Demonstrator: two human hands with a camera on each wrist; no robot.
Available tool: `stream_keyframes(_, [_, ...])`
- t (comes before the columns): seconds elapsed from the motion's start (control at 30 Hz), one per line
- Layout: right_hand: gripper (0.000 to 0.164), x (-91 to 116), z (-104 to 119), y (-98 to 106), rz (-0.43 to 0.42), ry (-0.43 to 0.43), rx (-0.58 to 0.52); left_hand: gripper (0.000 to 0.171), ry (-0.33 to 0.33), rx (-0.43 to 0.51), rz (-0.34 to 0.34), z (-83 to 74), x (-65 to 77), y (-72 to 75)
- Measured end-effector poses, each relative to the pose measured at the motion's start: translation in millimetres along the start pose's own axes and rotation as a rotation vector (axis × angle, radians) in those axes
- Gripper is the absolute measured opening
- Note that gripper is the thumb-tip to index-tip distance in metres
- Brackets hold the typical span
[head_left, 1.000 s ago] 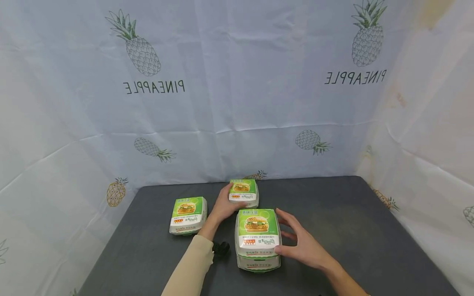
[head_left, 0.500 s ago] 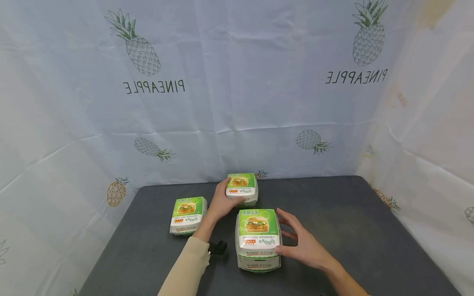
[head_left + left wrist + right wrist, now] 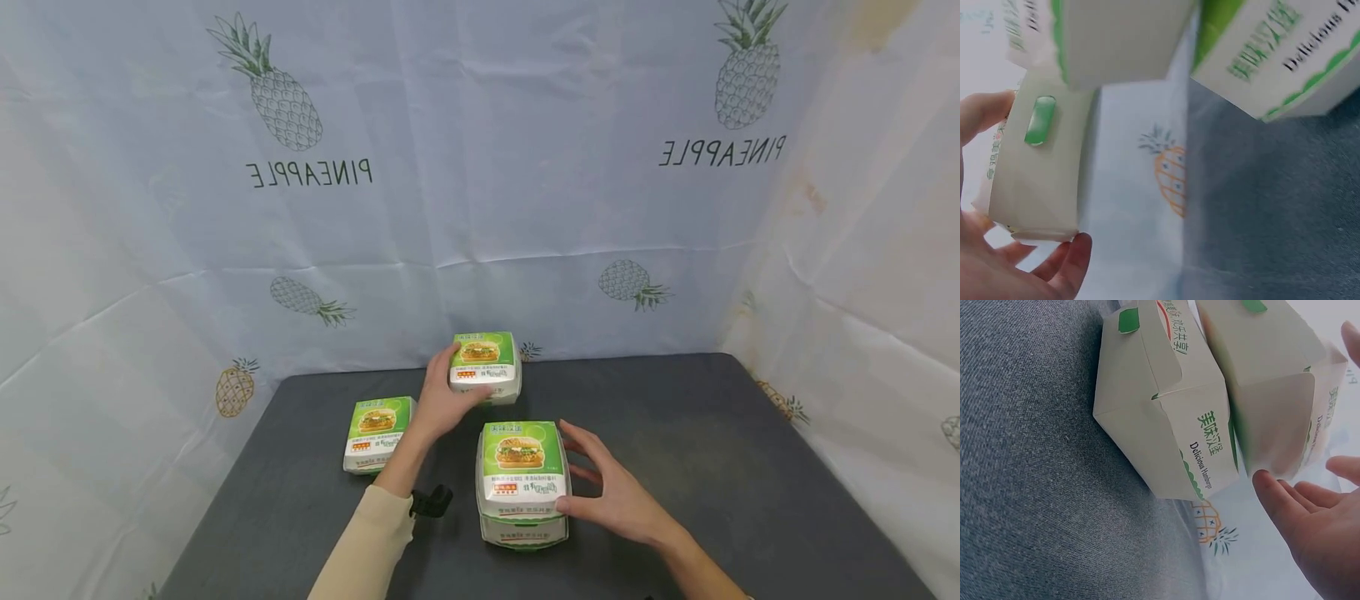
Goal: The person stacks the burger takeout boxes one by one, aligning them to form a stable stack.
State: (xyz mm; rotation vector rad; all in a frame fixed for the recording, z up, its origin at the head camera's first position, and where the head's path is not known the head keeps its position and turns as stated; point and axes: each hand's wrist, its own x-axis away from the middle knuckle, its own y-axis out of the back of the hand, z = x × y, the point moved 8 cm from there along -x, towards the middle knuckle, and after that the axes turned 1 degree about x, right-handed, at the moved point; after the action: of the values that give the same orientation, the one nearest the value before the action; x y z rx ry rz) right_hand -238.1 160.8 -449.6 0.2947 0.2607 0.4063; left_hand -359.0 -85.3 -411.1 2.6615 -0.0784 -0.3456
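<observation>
My left hand (image 3: 440, 400) grips a green-and-white paper burger box (image 3: 483, 367) at the back middle, raised above the table. In the left wrist view its fingers curl at the ends of that burger box (image 3: 1054, 169). Nearer the front stand two stacked boxes of the same kind, the upper burger box (image 3: 522, 462) squarely over the lower burger box (image 3: 523, 532). Beside the stack's right side my right hand (image 3: 611, 492) is spread, thumb near the front corner. One fingertip reaches the lower edge of the upper burger box (image 3: 1279, 419) in the right wrist view.
Another burger box (image 3: 379, 433) lies on the dark table (image 3: 675, 433) at the left, partly behind the left forearm. A pale cloth (image 3: 517, 208) with pineapple prints rises behind the table and along both sides. A black wrist-worn device (image 3: 432, 502) sits at the left wrist.
My left hand has raised the back burger box and shifted it slightly left. The right hand and the stacked boxes have stayed in place.
</observation>
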Motion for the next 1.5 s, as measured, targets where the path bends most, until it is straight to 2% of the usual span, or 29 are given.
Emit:
stream_keyframes(0.63, [0.09,-1,-1,-1,0.01,-0.019,0.012,0.097,-0.065,0.052,-0.01,-47.8,29.5,18.1])
stream_keyframes(0.83, [0.09,-1,-1,-2,0.015,-0.014,0.004,0.096,-0.096,0.051,-0.008,-53.5,40.4,20.9])
stream_keyframes(1.27, [0.089,-2,2,-2,0.014,0.002,0.019,0.094,-0.128,0.046,0.032,-63.1,65.8,15.9])
stream_keyframes(1.5, [0.089,0,1,-4,0.014,0.002,0.013,0.093,-0.118,0.004,0.049,-63.6,80.3,11.6])
